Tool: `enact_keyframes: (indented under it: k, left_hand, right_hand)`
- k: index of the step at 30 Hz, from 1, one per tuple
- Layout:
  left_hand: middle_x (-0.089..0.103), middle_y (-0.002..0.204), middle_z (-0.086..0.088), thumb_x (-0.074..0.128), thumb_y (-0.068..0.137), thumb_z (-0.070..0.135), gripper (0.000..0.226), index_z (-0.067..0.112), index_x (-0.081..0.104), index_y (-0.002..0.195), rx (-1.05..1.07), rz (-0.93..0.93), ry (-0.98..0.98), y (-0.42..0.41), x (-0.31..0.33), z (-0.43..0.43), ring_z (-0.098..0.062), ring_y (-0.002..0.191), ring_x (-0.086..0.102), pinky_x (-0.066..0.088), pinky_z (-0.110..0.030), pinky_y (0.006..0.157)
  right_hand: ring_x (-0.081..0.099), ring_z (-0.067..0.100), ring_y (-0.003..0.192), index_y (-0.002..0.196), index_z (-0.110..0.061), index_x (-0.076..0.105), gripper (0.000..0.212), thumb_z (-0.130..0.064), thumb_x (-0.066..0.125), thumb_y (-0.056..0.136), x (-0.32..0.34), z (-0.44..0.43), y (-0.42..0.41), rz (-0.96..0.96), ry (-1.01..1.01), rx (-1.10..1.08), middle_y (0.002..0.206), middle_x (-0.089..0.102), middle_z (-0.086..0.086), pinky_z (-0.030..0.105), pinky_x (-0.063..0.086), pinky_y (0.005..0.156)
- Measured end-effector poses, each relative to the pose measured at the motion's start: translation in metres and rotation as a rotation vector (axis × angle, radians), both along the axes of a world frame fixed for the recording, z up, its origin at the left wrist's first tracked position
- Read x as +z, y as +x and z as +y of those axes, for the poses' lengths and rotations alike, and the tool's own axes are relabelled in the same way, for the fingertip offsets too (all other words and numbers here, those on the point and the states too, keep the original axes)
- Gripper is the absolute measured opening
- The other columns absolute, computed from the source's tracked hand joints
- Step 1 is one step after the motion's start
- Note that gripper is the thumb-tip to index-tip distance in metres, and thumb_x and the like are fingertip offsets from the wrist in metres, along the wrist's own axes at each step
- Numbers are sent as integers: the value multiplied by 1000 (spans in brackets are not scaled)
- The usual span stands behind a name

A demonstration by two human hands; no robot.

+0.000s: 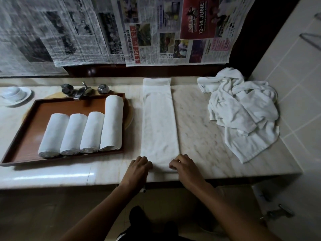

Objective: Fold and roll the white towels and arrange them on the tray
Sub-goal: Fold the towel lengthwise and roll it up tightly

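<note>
A white towel (pixel 159 119) folded into a long narrow strip lies on the marble counter, running from the back wall to the front edge. My left hand (pixel 139 168) and my right hand (pixel 182 165) grip its near end with curled fingers, one at each corner. To the left, a brown wooden tray (pixel 26 136) holds several rolled white towels (pixel 83 133) side by side; the rightmost roll is longer than the others. A loose heap of unfolded white towels (pixel 243 108) lies at the right end of the counter.
A faucet with two dark knobs (pixel 83 90) stands behind the tray. A white bowl on a saucer (pixel 14 95) sits at the far left. Newspaper sheets (pixel 121 30) cover the wall behind. A tiled wall (pixel 298 84) bounds the right.
</note>
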State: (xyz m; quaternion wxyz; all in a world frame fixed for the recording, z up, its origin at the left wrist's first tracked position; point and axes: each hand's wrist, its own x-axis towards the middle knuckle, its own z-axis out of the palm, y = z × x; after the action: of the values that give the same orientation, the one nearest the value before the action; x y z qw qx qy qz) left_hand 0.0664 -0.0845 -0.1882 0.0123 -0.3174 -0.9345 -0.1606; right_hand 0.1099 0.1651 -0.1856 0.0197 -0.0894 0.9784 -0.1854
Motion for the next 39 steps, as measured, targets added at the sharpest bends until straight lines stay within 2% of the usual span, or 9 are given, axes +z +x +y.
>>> enact_keyframes:
  k: [4, 7, 11, 18, 23, 26, 29, 33, 39]
  left_hand:
    - [57, 89, 3, 53, 68, 11, 31, 20, 68, 94, 16, -2, -2, 12, -4, -3, -23, 79, 55, 48, -35, 65]
    - [58, 95, 3, 70, 61, 5, 44, 21, 66, 102, 17, -27, -12, 10, -4, -5, -23, 85, 56, 51, -36, 70]
    - [58, 99, 3, 72, 59, -2, 54, 21, 66, 107, 27, -50, -36, 2, -3, -6, -24, 88, 56, 51, -37, 70]
    - [69, 96, 4, 63, 72, 0, 37, 19, 72, 103, 80, -138, 106, 4, 4, -13, -20, 88, 62, 51, -34, 72]
    - [68, 91, 16, 72, 86, 11, 19, 29, 72, 94, 248, -341, 320, 7, 9, -20, 0, 84, 63, 53, -22, 74]
    - [71, 87, 20, 77, 87, 16, 19, 35, 73, 90, 341, -464, 316, 2, 15, -20, 8, 84, 65, 45, -7, 72]
    - [74, 89, 19, 76, 88, 21, 15, 33, 79, 96, 365, -536, 291, -4, 20, -22, 8, 84, 66, 40, -2, 71]
    - [76, 92, 15, 76, 89, 24, 14, 32, 80, 99, 418, -614, 282, -13, 24, -20, 9, 84, 63, 39, -3, 66]
    - [73, 91, 12, 78, 87, 23, 17, 38, 72, 93, 472, -604, 332, -11, 34, -14, 3, 81, 66, 44, -12, 66]
  right_hand:
    - [51, 21, 100, 109, -25, 65, 36, -2, 58, 82, -3, -1, 9, 36, 21, 33, 111, 56, -5, 32, 45, 77]
    - [48, 20, 103, 116, -27, 59, 29, -18, 60, 88, -1, -1, 13, 43, 39, 55, 118, 54, -4, 34, 46, 80]
    - [49, 20, 105, 122, -27, 57, 42, -11, 63, 83, 2, -2, 9, 26, 42, 53, 119, 54, -4, 34, 45, 83]
    - [49, 15, 114, 125, -28, 59, 38, -8, 58, 93, 6, 7, 9, -26, 11, 67, 123, 57, -11, 34, 37, 94]
    - [54, 9, 105, 113, -33, 61, 30, -10, 62, 93, 2, 20, 13, -114, -161, -12, 112, 61, -19, 37, 45, 89]
    - [58, 11, 105, 110, -28, 70, 23, -11, 62, 96, -1, 21, 10, -116, -263, -68, 109, 64, -15, 38, 50, 89]
    - [57, 19, 104, 111, -23, 75, 21, -13, 65, 96, -2, 15, 7, -43, -235, -138, 110, 65, -7, 41, 51, 90]
    - [57, 24, 107, 122, -22, 71, 45, -1, 66, 82, -3, -9, 19, 179, -68, -67, 120, 63, -1, 38, 52, 85]
    - [52, 33, 128, 135, -16, 65, 56, -13, 43, 84, -13, -36, 46, 288, 63, 0, 140, 59, 12, 46, 37, 110]
